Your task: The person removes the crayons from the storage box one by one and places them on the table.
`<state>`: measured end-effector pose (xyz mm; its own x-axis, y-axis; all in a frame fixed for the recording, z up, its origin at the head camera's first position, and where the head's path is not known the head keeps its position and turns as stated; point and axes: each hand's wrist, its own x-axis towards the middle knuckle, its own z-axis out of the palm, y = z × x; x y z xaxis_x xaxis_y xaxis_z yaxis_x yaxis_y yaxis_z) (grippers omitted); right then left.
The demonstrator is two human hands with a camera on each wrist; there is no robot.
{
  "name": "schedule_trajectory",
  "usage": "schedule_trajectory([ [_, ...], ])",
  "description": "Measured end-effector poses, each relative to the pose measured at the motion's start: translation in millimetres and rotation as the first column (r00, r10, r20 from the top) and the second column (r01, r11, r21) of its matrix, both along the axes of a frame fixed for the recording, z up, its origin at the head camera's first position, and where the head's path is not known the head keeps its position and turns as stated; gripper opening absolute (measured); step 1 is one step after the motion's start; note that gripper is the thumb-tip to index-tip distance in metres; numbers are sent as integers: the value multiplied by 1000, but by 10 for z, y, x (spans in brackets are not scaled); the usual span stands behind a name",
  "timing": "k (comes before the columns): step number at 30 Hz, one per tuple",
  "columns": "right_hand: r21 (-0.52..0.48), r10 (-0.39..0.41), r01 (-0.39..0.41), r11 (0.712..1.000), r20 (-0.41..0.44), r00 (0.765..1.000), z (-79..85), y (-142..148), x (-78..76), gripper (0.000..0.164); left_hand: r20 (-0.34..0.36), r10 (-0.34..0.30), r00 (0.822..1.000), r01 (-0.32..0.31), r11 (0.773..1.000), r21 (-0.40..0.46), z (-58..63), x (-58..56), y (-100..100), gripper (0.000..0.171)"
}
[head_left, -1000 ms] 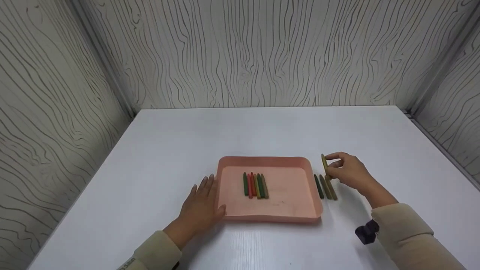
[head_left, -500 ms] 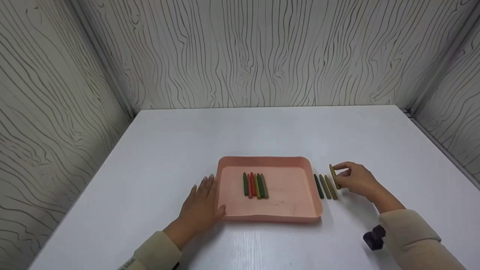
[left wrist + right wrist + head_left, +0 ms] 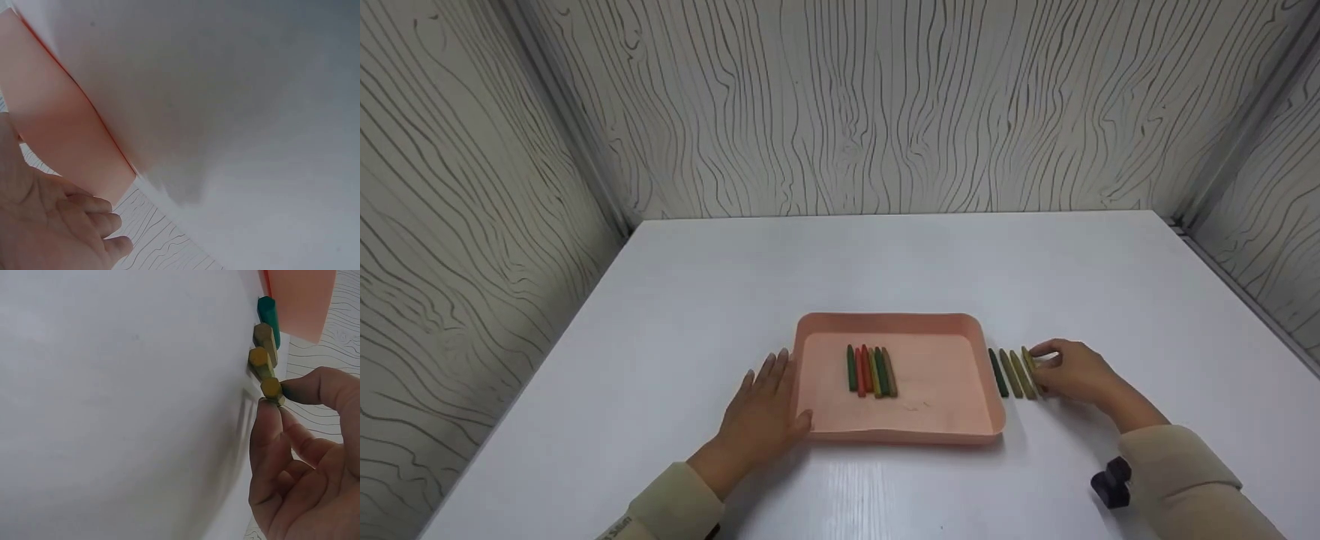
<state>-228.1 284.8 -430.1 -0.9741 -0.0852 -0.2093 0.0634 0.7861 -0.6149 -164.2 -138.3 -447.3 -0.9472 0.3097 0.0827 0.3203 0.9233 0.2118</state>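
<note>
Both tan sleeves (image 3: 679, 496) enter over the desk's (image 3: 847, 491) near edge, left one in the left half, right one toward the near right corner. Left hand (image 3: 763, 412): fingers straight, laid along the left wall of the pink tray (image 3: 900, 436), thumb over its near left corner; grips nothing. Tray sits in the desk's near half, about midway between left and right edges, long sides parallel to the far edge. Contents: six crayons (image 3: 875, 375) side by side, left of tray centre, tips toward the desk's far edge. Left to right: green, pink-red, orange-red, yellow, dark green, brown. Few small marks on the tray floor right of them. Outside, just right of the tray: dark green crayon (image 3: 998, 373), then two olive crayons (image 3: 1016, 373), roughly parallel. Right hand (image 3: 1074, 373) pinches a yellow-olive crayon (image 3: 271, 387) at the row's right end, thumb and fingertips closed to its thickness; can't tell if it touches desk or neighbour. Wood-grain panel (image 3: 840, 105) stands behind the desk's far edge.
</note>
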Motion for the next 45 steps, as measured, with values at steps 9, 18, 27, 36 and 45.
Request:
schedule_trajectory([
  [9, 25, -4, 3, 1000, 8, 1000, -2, -22, 8, 50, 3, 2, 1000, -2, 1000, 7, 1, 4, 4, 74],
  [18, 27, -7, 6, 1000, 8, 1000, 20, -34, 16, 49, 3, 1, 1000, -1, 1000, 12, 1, 3, 2, 74],
  [27, 150, 45, -35, 988, -61, 997, 98, 43, 20, 52, 8, 2, 1000, -2, 1000, -7, 13, -18, 2, 74],
  [36, 313, 10, 38, 949, -151, 989, 143, 59, 31, 76, 7, -1, 1000, 1, 1000, -5, 24, -6, 4, 73],
  [45, 399, -7, 120, 909, -272, 962, 218, -3, 14, 89, 15, 7, 1000, -7, 1000, -13, 17, -16, 2, 74],
])
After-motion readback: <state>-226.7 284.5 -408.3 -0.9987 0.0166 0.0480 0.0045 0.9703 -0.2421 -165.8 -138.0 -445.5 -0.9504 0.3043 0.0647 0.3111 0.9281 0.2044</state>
